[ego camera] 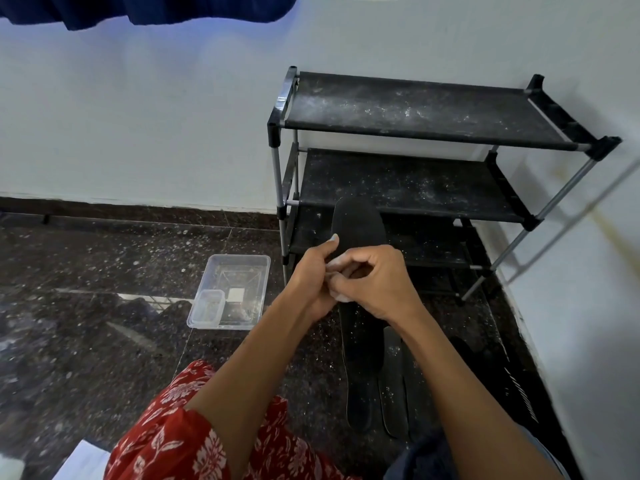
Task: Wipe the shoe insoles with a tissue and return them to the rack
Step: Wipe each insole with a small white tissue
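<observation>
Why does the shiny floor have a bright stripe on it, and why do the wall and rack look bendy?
In the head view, the polished floor mirrors light as a pale streak beside the clear plastic container. The wide-angle lens bows the wall's base line and splays the shoe rack. The hands, left hand and right hand, look slightly soft, and the curtain casts a bluish tint on the wall.

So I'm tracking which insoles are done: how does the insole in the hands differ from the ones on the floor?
The held insole is lifted in front of the rack, gripped by both hands with a tissue; the floor insoles lie flat, untouched. The held one's visible end looks plain dark; the floor ones show white specks. All are black.
</observation>
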`<state>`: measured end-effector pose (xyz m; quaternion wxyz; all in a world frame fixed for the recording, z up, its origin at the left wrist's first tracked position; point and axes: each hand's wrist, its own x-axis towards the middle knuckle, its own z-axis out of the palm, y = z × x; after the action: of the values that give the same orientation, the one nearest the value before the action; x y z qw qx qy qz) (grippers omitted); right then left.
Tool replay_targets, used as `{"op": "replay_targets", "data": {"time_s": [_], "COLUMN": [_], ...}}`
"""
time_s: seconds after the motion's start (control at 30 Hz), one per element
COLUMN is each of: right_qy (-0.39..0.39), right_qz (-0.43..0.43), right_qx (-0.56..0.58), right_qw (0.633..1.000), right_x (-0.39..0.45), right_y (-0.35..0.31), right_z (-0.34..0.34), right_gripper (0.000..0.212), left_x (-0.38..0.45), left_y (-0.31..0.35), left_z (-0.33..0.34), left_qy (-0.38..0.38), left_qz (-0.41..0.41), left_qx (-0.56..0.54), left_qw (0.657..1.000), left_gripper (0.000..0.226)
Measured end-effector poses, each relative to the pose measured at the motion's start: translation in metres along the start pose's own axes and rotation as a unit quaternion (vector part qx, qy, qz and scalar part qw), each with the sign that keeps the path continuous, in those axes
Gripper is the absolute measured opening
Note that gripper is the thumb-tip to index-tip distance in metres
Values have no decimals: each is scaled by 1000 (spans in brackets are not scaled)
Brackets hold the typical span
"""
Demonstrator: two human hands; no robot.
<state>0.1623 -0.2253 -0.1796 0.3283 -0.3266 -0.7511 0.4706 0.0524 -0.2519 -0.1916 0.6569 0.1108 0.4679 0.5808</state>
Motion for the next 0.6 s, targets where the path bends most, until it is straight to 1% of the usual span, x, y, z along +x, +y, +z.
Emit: {"op": "replay_targets", "data": {"time_s": [0.03, 0.07, 0.13, 0.17, 0.2, 0.23, 0.27, 0.33, 0.37, 0.4, 0.43, 0.47, 0.53, 0.57, 0.6], "right_qy": [27, 75, 195, 239, 253, 242, 208, 119, 84, 69, 80, 113, 206, 239, 254], "right_qz": [2, 0, -17, -27, -34, -39, -47, -71, -77, -78, -73, -62, -27, -12, -9], "right_qx": [22, 20, -56, -105, -146, -177, -194, -197, -193, -198, -214, -236, -270, -266, -252], "right_qw": [999, 997, 979, 965, 956, 953, 957, 971, 975, 975, 971, 963, 940, 934, 934], "right_x": [1, 4, 8, 10, 10, 10, 9, 5, 3, 3, 4, 6, 9, 10, 10], "right_y": [1, 3, 13, 19, 22, 23, 22, 16, 14, 13, 15, 17, 23, 24, 24], "right_z": [-1, -3, -8, -11, -11, -9, -6, 2, 4, 4, 3, 0, -9, -13, -14], "right_gripper": [13, 12, 13, 15, 18, 20, 22, 25, 25, 24, 21, 19, 16, 16, 17], "left_x": [2, 3, 2, 1, 0, 0, 0, 2, 4, 5, 5, 5, 5, 4, 3], "left_y": [0, 0, 0, 0, 0, -1, -2, -3, -3, -3, -2, -1, -2, -2, -3], "left_z": [0, 1, 3, 5, 5, 4, 4, 2, 1, 0, -1, -1, -1, -1, 0], "left_qy": [5, 6, -7, -19, -32, -37, -36, -17, -10, -8, -11, -18, -28, -32, -35], "left_qz": [3, 10, 10, 5, 1, 1, 7, 27, 37, 44, 50, 53, 56, 55, 57], "left_qx": [6, 4, -1, -1, -3, -5, -8, -18, -19, -18, -12, -3, 25, 42, 57], "left_qw": [1000, 1000, 1000, 1000, 999, 999, 999, 999, 999, 999, 999, 998, 998, 997, 996], "left_gripper": [43, 43, 41, 40, 38, 37, 37, 35, 31, 27, 25, 27, 34, 36, 36]}}
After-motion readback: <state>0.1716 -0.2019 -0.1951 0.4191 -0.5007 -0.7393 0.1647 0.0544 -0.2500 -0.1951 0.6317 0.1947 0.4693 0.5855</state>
